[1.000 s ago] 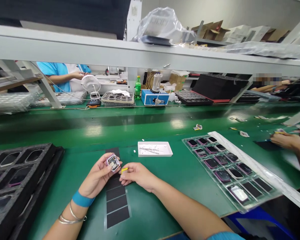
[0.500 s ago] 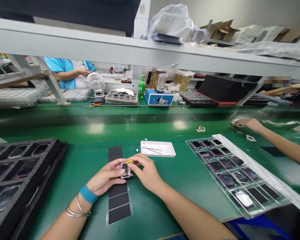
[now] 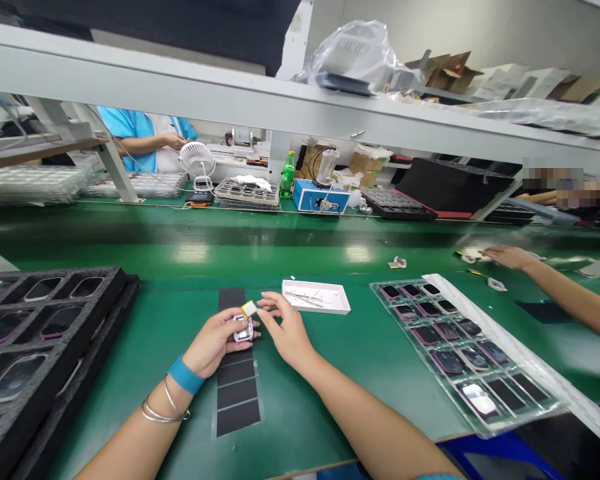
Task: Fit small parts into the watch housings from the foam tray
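The left hand [image 3: 213, 345] has thumb and fingers closed around a small casing [image 3: 243, 329] with a pale purple rim, its inner parts facing up, held above the bench [image 3: 310, 400] toward the near edge, left of the middle. A flat silvery piece [image 3: 249, 308] with a yellow edge stands at the casing's far rim; I can read no lettering on either. The right hand [image 3: 287, 333] has its fingers loosely spread and slightly curved, gripping nothing that shows; its fingertips are just beside the flat piece, and whether they touch it I cannot tell.

Print does show elsewhere. A long white paper strip [image 3: 577, 402], running toward the bench's near right corner, carries lines too small to read. Next to it, a clear tray [image 3: 520, 415] of dark-faced pieces reaches the near edge. Up on the shelf, the clear plastic bag [image 3: 355, 53] shows faint marks, illegible. Along the bench's far edge, the green bottle [image 3: 287, 177] wears a label too small to make out, beside a blue box [image 3: 305, 197] with a white border. A co-worker's hand [image 3: 507, 257] reaches in from the right edge.
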A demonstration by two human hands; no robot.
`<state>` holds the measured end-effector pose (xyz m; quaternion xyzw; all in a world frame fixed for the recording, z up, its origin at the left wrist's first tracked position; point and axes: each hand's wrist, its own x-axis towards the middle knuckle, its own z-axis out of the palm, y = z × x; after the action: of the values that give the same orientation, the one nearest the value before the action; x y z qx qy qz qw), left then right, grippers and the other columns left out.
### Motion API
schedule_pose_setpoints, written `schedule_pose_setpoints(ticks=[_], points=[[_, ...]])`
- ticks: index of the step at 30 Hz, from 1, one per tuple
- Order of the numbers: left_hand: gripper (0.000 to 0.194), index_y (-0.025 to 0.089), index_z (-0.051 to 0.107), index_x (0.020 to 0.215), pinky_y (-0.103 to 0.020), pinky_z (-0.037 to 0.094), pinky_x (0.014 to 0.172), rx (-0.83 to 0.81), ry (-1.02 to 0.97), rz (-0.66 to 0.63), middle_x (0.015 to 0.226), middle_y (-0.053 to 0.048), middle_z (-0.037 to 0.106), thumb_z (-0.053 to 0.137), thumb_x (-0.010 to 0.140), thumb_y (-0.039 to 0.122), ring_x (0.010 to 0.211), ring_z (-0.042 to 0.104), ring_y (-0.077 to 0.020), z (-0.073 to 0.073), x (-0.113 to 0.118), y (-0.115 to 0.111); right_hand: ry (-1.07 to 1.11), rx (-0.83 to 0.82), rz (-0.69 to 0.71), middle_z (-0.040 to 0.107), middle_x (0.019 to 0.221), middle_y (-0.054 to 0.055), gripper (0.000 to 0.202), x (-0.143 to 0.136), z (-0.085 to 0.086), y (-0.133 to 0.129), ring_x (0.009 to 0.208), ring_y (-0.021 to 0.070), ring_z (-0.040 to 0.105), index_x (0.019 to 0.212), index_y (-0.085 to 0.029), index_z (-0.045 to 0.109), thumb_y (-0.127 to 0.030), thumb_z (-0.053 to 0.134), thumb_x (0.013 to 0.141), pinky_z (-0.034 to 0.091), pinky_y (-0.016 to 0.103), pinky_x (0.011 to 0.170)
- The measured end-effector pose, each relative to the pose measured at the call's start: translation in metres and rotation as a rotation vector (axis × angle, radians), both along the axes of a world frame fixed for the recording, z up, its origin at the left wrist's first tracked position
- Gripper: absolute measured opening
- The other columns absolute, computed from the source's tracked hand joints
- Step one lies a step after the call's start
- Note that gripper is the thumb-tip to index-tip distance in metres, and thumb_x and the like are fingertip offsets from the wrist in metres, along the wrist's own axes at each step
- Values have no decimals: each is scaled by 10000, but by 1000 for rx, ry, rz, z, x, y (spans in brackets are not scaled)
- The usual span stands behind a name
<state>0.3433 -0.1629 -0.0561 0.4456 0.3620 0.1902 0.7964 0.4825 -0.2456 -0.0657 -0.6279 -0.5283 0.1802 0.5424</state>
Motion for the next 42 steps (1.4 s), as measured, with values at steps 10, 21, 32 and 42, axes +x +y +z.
schedule_pose_setpoints(ticks=[10, 21, 32, 42], points=[[94, 93, 606, 819, -264, 536, 695, -53, 51, 110, 886, -145, 676, 613, 726, 83, 766, 645, -175, -4, -11, 19, -448, -237, 145, 578, 934, 43, 114, -15, -15, 2, 912, 171, 496, 839, -163, 626, -66, 588, 794, 414, 322, 875], [81, 116, 596, 798, -325, 537, 743, -52, -19, 167, 870, -116, 677, 617, 725, 89, 788, 645, -185, -5, -7, 12, -480, -247, 92, 570, 906, 56, 140, -12, -16, 7, 877, 191, 490, 787, -154, 640, -26, 590, 762, 431, 347, 856], [94, 122, 590, 822, -324, 535, 740, -53, -29, 176, 887, -114, 675, 615, 735, 97, 798, 639, -177, -6, -8, 12, -435, -285, 58, 541, 882, 53, 75, -12, -18, 18, 879, 183, 503, 708, -153, 638, -99, 656, 758, 416, 339, 846], [87, 126, 597, 801, -310, 536, 722, -37, -10, 161, 862, -94, 675, 620, 723, 93, 757, 635, -162, -3, -8, 12, -619, -137, 192, 518, 974, 61, 73, -10, -16, 2, 916, 194, 452, 829, -161, 518, -100, 558, 834, 387, 352, 809]])
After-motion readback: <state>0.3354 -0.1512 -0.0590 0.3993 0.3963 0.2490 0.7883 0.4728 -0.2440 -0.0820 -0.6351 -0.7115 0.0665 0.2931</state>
